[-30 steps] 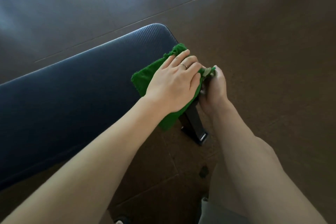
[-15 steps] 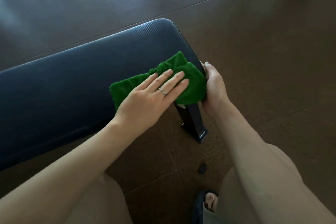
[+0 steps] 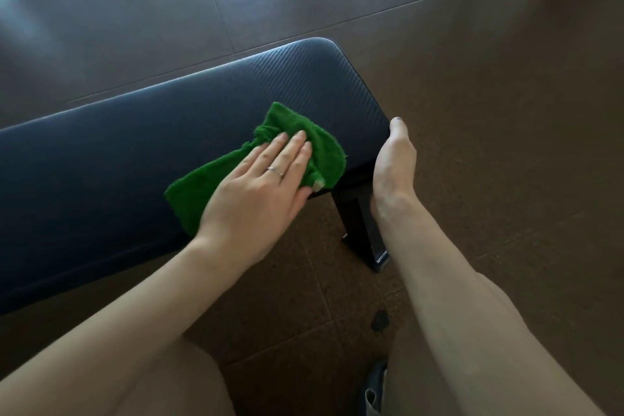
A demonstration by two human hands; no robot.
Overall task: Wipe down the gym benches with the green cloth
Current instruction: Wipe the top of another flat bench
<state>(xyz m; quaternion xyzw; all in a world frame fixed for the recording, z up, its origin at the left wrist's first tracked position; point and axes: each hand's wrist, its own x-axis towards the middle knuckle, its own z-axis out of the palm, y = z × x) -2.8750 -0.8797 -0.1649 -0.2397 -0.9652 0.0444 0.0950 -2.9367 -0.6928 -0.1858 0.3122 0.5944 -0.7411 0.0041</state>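
Note:
A dark blue padded gym bench (image 3: 135, 152) runs from the left edge to its rounded end near the middle. The green cloth (image 3: 304, 145) lies crumpled on the pad near that end and its front edge. My left hand (image 3: 260, 189) presses flat on the cloth with straight fingers, a ring on one finger. My right hand (image 3: 393, 165) rests against the bench's end edge, thumb up; its fingers are hidden behind the edge.
The bench's black metal leg (image 3: 358, 230) stands on the brown floor (image 3: 506, 145) under the end. A small dark scrap (image 3: 380, 321) lies on the floor. My knees and a shoe (image 3: 373, 392) show at the bottom.
My left hand has slid the cloth leftward onto the pad top, away from the bench end. My right hand has let go of the cloth and stays at the end edge.

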